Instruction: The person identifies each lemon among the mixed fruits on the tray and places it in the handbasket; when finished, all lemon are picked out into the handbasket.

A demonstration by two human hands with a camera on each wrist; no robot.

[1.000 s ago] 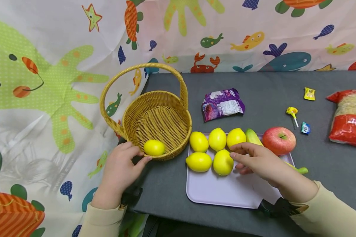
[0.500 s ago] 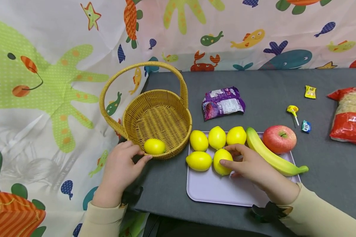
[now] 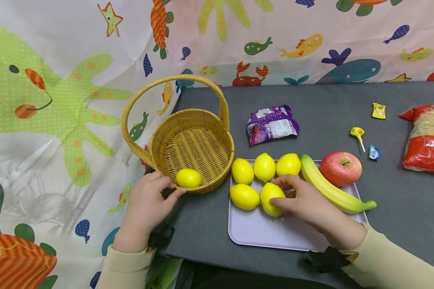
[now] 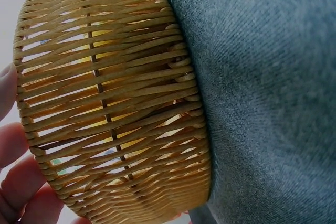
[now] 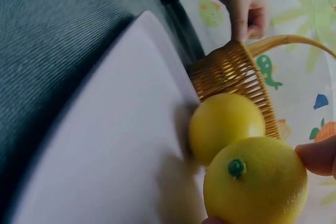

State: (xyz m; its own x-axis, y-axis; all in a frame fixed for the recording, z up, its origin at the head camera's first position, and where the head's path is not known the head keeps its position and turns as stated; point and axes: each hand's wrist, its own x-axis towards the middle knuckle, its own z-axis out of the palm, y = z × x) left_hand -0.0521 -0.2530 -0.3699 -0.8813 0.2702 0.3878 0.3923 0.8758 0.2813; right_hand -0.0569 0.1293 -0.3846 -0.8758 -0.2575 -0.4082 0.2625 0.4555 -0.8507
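My left hand (image 3: 149, 209) pinches the near rim of a round wicker basket (image 3: 222, 176) with a tall arched handle. One lemon (image 3: 189, 178) lies inside, against that rim. In the left wrist view, fingertips touch the edge of the woven basket wall (image 4: 110, 103). To the right, my right hand (image 3: 312, 206) holds a lemon (image 3: 271, 199) between thumb and fingers over a pale lilac tray (image 3: 271, 237). Seen from the right wrist, the held lemon (image 5: 257, 182) shows its green stem end. Beside it on the tray sits another lemon (image 3: 244, 196), with several more behind.
A banana (image 3: 332, 188) and a red apple (image 3: 341, 169) occupy the tray's right side. Behind the tray lies a purple snack packet (image 3: 273, 125). Farther right are a lollipop (image 3: 357, 134), two small wrapped sweets (image 3: 379, 110) and a red bag (image 3: 428, 140). A printed curtain (image 3: 94, 120) borders the table.
My right hand has moved left from beside the lemon and taken hold of it, uncovering more of the banana. The neighbouring lemon has shifted slightly right. My left hand stays at the basket rim.
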